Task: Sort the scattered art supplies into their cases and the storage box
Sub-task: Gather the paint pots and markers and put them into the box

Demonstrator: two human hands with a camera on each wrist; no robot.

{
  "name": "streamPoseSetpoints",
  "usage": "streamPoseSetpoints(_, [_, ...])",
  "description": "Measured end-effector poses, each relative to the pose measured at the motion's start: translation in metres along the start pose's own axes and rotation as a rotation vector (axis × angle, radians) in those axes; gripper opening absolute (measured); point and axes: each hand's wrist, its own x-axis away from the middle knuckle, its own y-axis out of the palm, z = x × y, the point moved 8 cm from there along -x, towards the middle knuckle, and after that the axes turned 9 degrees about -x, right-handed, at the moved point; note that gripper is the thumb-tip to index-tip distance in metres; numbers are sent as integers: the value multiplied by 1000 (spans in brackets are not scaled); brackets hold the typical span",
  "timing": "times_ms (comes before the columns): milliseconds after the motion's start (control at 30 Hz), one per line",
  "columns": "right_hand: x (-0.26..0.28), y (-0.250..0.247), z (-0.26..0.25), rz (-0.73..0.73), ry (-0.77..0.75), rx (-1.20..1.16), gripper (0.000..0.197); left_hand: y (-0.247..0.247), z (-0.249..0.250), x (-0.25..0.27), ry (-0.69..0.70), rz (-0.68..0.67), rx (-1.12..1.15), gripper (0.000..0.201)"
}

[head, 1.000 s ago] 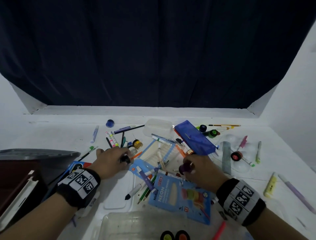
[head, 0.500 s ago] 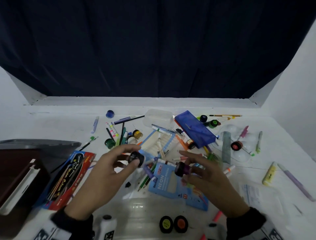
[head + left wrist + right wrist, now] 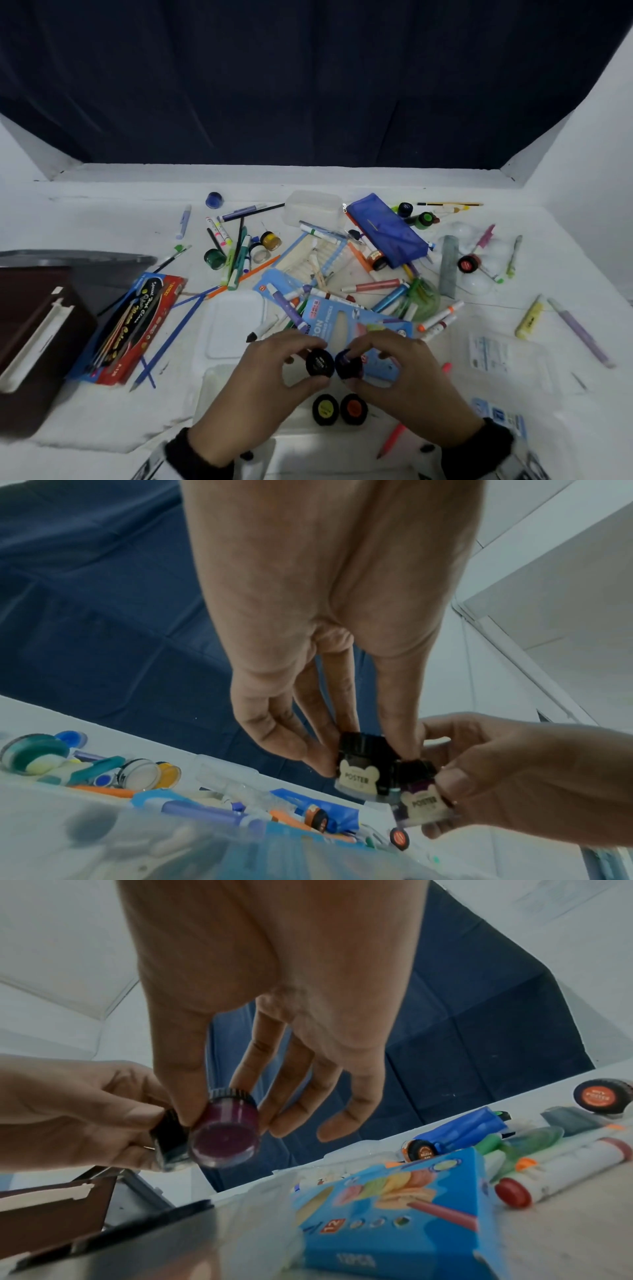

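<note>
My left hand (image 3: 274,370) pinches a black-lidded poster paint jar (image 3: 319,362) (image 3: 365,767) between thumb and fingers. Beside it my right hand (image 3: 394,370) pinches a purple paint jar (image 3: 349,364) (image 3: 224,1134) the same way. The two jars touch side by side, held over a clear plastic storage box (image 3: 239,380) at the table's near edge. Inside that box stand a yellow-topped jar (image 3: 325,409) and an orange-topped jar (image 3: 354,408). In the right wrist view the left hand's jar (image 3: 169,1139) sits just left of the purple one.
Markers, pencils and more paint jars lie scattered across the white table (image 3: 102,222). A blue neon pencil box (image 3: 346,325), a red watercolour box (image 3: 137,322), a blue pencil pouch (image 3: 387,229), a clear lid (image 3: 233,323) and a dark brown case (image 3: 37,339) surround the hands.
Both hands lifted their jars off the pile, drew back toward me and came together; the jars now touch over the clear box.
</note>
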Motion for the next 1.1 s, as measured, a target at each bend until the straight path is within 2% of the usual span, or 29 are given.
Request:
streamPoseSetpoints(167, [0,4,5,-37,-6,27,16,20,-6,0,-15,-73,-79,39])
streamPoseSetpoints(533, [2,16,19,-176,-19,191,28,36,-2,2,4,-138,-181,36])
streamPoseSetpoints(733, [-1,20,19,-249,26,243,17,40,1,3,-7,-219,-240,39])
streamPoseSetpoints(933, [-13,17,15,-284,48,316,22,33,0,3,-20,-167,-262,35])
streamPoseSetpoints(1100, [-20,25,17,-404,94,442,24,31,-5,3,-59,-145,-306,32])
